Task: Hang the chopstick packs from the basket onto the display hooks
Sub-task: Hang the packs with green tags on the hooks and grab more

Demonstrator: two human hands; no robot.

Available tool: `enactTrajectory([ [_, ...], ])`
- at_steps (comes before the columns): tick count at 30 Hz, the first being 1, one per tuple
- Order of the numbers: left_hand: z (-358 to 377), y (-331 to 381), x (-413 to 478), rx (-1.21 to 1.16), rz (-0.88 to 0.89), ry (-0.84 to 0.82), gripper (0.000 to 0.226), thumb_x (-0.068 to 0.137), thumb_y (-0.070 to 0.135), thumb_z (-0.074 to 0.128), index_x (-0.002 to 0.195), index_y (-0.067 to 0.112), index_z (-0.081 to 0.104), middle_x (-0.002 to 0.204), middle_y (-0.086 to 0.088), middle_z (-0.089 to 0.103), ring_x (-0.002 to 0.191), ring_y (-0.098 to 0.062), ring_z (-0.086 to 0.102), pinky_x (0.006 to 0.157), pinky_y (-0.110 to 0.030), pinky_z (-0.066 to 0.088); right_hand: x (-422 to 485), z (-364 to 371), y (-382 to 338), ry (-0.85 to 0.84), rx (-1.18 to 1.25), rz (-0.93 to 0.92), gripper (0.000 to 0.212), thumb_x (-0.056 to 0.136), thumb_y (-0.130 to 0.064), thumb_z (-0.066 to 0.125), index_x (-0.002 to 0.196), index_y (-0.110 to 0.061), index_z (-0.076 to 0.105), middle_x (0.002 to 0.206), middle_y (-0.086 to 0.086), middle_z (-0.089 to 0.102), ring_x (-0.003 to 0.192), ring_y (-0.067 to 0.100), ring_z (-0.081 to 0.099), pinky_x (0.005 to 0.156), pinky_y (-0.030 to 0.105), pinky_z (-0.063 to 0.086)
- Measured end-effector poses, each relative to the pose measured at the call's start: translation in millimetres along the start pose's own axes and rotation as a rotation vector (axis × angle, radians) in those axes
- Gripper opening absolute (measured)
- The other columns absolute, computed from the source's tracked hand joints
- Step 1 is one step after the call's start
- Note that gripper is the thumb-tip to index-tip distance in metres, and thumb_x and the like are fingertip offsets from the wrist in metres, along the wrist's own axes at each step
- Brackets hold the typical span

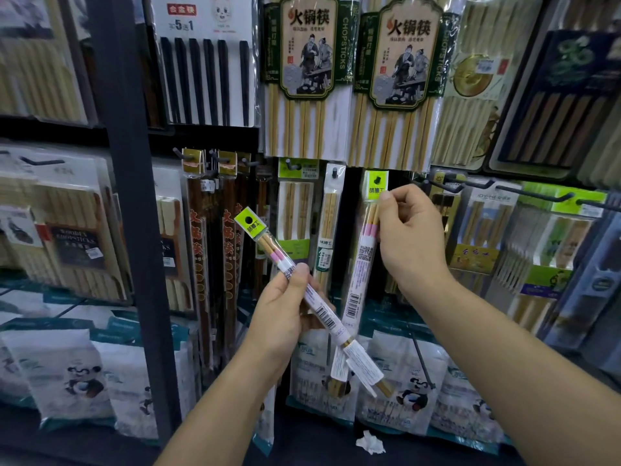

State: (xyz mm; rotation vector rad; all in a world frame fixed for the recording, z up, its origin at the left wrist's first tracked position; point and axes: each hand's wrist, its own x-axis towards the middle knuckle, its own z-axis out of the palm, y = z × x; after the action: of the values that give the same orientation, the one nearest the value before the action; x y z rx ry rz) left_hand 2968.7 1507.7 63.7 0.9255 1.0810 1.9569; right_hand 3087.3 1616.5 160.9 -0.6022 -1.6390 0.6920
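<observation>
We see a dark gap (353,196) on the wall between the bamboo pack (331,213) and the gold-topped packs (440,203). Our right grip (410,237) and its pack (365,255) fill most of it. Big packs (400,79) overhang it from above, and panda bags (410,375) crowd it from below. Hooks (452,187) jut out just right of the right grip. Our left grip (285,311) holds a second pack (323,311) slanted across the lower approach, crossing under the first. A dark post (127,196) walls off the left.
</observation>
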Motion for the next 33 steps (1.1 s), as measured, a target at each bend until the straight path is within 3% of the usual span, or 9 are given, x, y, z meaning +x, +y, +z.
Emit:
enactTrajectory([
  [6, 4.2, 2.0, -1.5, 0.014, 0.05, -0.045, 0.03, 0.084, 0.053, 0.062, 0.076, 0.025, 0.068, 0.07, 0.002, 0.059, 0.069, -0.02, 0.059, 0.062, -0.028, 0.057, -16.8, 3.3, 2.1, -0.102, -0.034, -0.125, 0.018, 0.105, -0.023, 0.051, 0.088, -0.022, 0.057, 0.074, 0.0, 0.067, 0.069, 0.008, 0.064, 0.061, 0.019, 0.05],
  [10, 1.3, 0.6, 0.1, 0.127, 0.071, -0.025, 0.025, 0.087, 0.051, 0.062, 0.08, 0.028, 0.068, 0.071, 0.005, 0.058, 0.071, -0.017, 0.057, 0.066, -0.031, 0.054, -16.8, 2.1, 1.7, -0.069, -0.015, -0.129, 0.02, 0.105, -0.024, 0.052, 0.086, -0.026, 0.058, 0.075, -0.003, 0.068, 0.069, 0.006, 0.064, 0.06, 0.016, 0.049],
  [14, -1.8, -5.8, 0.8, 0.295, 0.109, -0.047, 0.023, 0.093, 0.046, 0.06, 0.101, 0.026, 0.067, 0.081, 0.008, 0.061, 0.077, -0.006, 0.059, 0.074, -0.023, 0.05, -4.2, -2.1, -2.4, 0.007, 0.02, -0.109, 0.026, 0.105, -0.02, 0.053, 0.079, -0.022, 0.056, 0.061, -0.021, 0.057, 0.056, -0.004, 0.054, 0.052, 0.009, 0.04],
  [18, -1.2, -5.9, -0.5, 0.349, 0.138, -0.1, 0.042, 0.089, 0.056, 0.057, 0.11, 0.02, 0.064, 0.097, -0.005, 0.061, 0.09, -0.01, 0.057, 0.081, -0.023, 0.049, 5.0, -3.4, -0.2, 0.019, 0.027, -0.044, 0.027, 0.103, -0.024, 0.055, 0.076, -0.023, 0.058, 0.064, -0.013, 0.054, 0.058, 0.001, 0.047, 0.054, 0.015, 0.041],
  [26, -2.1, -8.5, -0.2, 0.319, 0.141, -0.138, 0.029, 0.091, 0.055, 0.06, 0.104, 0.03, 0.068, 0.095, 0.0, 0.059, 0.089, -0.009, 0.056, 0.084, -0.026, 0.048, 12.3, 0.4, 0.9, 0.074, 0.074, 0.057, 0.032, 0.099, -0.023, 0.059, 0.068, -0.02, 0.059, 0.056, -0.016, 0.05, 0.053, 0.001, 0.044, 0.053, 0.012, 0.04],
  [30, -1.1, -7.9, 0.2, 0.301, 0.144, -0.143, 0.022, 0.091, 0.053, 0.061, 0.102, 0.037, 0.071, 0.088, 0.008, 0.061, 0.084, -0.005, 0.059, 0.081, -0.021, 0.052, 15.9, 0.2, -0.1, 0.092, 0.106, 0.074, 0.032, 0.098, -0.024, 0.061, 0.066, -0.019, 0.061, 0.058, -0.011, 0.051, 0.056, 0.004, 0.047, 0.055, 0.013, 0.043],
  [33, -0.7, -7.9, 0.2, 0.286, 0.149, -0.137, 0.02, 0.091, 0.051, 0.062, 0.102, 0.038, 0.073, 0.095, 0.006, 0.067, 0.091, -0.004, 0.063, 0.086, -0.017, 0.052, 18.7, 0.7, 0.0, 0.098, 0.111, 0.074, 0.033, 0.097, -0.026, 0.063, 0.064, -0.02, 0.061, 0.055, -0.013, 0.05, 0.055, 0.004, 0.047, 0.054, 0.013, 0.043],
])
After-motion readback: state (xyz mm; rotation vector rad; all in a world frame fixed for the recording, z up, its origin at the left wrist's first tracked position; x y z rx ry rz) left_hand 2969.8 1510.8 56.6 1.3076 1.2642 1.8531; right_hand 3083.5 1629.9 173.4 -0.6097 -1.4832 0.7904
